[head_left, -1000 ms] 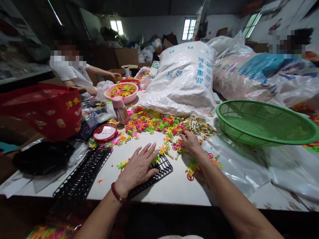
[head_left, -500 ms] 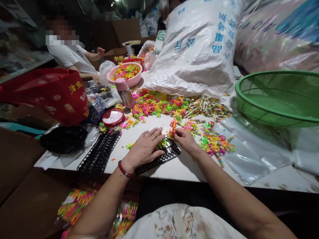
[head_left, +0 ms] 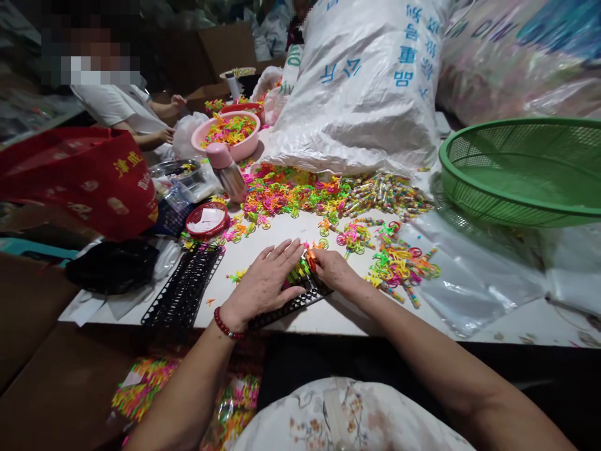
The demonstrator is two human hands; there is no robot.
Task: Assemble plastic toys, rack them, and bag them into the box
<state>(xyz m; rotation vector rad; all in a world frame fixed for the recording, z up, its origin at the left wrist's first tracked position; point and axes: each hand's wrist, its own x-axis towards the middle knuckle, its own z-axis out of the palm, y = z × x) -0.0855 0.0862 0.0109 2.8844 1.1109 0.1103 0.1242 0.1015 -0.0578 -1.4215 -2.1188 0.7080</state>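
Observation:
My left hand [head_left: 270, 282] lies flat, fingers stretched out, over a black slotted plastic rack [head_left: 286, 311] near the table's front edge. Small bright yellow-green plastic pieces stand in the rack and show past my fingertips. At the rack's right end my right hand [head_left: 335, 270] is closed, pinching a small orange-red plastic piece [head_left: 310, 257] down at the rack. Its lower part is hidden by my fingers. Right of my hands lies a loose cluster of colourful plastic toy pieces [head_left: 394, 260] with rings and striped sticks.
Several black racks [head_left: 183, 285] lie stacked at left. Behind are a heap of colourful pieces [head_left: 291, 194], a pink-capped flask [head_left: 226, 172], a red basket [head_left: 206, 219] and a large white sack [head_left: 357, 88]. A green sieve basket [head_left: 521, 172] stands at right. A co-worker [head_left: 117, 106] sits back left.
My right hand has moved left and down with the orange-red piece, from above the rack's right end to the rack itself. The left hand stays on the rack. The view has shifted slightly.

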